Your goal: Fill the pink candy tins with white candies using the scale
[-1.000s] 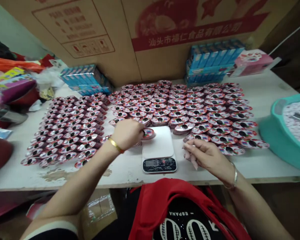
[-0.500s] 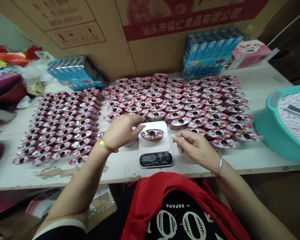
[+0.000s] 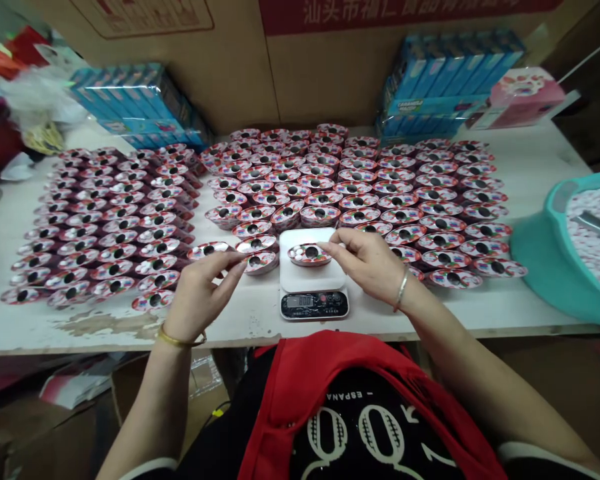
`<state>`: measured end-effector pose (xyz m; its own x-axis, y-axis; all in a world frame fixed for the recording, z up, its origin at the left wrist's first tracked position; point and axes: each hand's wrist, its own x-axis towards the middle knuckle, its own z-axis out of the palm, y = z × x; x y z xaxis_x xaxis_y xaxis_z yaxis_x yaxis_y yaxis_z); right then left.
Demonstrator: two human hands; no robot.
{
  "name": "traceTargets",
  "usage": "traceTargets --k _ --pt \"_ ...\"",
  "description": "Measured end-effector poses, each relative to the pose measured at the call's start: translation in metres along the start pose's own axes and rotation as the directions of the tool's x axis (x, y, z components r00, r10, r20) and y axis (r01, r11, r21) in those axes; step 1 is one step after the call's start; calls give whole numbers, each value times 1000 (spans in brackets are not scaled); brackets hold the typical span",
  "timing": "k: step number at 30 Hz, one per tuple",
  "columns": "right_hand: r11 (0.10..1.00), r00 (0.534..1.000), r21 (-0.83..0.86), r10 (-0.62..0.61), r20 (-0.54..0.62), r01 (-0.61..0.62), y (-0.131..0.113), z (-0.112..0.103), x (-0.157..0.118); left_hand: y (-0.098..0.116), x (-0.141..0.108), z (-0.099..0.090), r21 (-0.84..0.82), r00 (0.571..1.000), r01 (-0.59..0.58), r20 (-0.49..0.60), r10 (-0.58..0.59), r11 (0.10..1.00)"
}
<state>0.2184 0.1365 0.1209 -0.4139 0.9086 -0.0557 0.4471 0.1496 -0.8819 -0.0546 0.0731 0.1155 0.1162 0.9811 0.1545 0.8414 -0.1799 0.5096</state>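
Both your hands are drawn together at the fingertips, and neither grip shows clearly. Your left hand closes thumb and fingers at the rims of two loose trays just left of the scale; whether it holds one, you can't tell from here. Your right hand reaches the end of the weighing tray, touching it or nearly so, with nothing clearly pinched.

That tray lies on the scale's white platform, with white candies beside its dark central well. The display is too blurred to read with confidence.

A bump from your right fingers could shift the tray, spill candies or upset the reading. The loose trays overlap, so a slip of your left hand could tip them or knock them into the packed rows. Your left wrist and its gold bangle sit close to the left block of trays, where a careless drag could scatter them. The teal basin and its metal scoop stand well right, so reaching for them across the rows could catch trays with your sleeve or arm.
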Motion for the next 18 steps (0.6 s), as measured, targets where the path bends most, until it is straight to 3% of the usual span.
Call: traceTargets --k 7,10,15,18 --pt "983 995 -179 46 92 -29 -4 21 25 11 -5 25 -67 994 -111 -24 110 992" --pt "984 997 -176 33 64 -21 -5 16 24 19 -3 41 21 978 -197 -58 198 980" --pt "999 991 -5 36 -129 -37 9 -24 0 26 -2 69 230 966 -253 10 258 940" --pt "987 934 19 155 -322 -157 27 -61 -26 31 0 82 243 953 -302 53 298 922"
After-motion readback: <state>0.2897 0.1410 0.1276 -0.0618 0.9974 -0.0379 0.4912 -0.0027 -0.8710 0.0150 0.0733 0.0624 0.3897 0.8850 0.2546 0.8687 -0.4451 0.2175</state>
